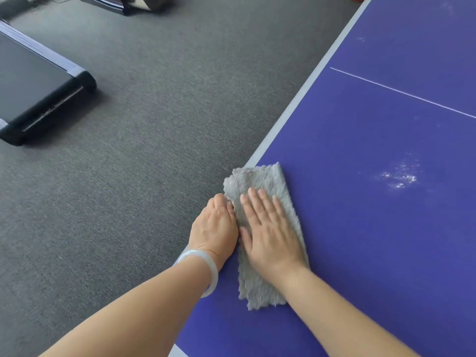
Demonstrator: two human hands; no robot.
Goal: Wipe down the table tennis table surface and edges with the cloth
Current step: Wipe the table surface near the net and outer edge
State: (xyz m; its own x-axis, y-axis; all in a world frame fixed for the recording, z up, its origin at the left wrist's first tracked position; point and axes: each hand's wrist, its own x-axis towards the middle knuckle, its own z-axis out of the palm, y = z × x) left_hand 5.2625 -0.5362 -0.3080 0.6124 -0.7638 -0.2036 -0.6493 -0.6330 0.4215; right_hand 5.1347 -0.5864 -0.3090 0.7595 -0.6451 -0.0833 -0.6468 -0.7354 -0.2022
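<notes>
A grey fluffy cloth [268,181], folded into a long strip, lies on the blue table tennis table [373,240] along its left edge. My right hand [270,230] lies flat on the cloth with straight fingers, pressing it down. My left hand [215,225], with a pale bangle on the wrist, sits at the table's edge beside the cloth; its fingers curl over the edge and touch the cloth's left side, their tips hidden. A white dusty smear [400,176] marks the surface to the right of the cloth. The table's white edge line [309,81] runs away up and right.
Grey carpet [154,150] covers the floor left of the table. A black treadmill end [43,94] stands at far left, more dark equipment [128,3] at the top. A thin white centre line [401,92] crosses the table; fainter dust marks [362,38] lie farther up.
</notes>
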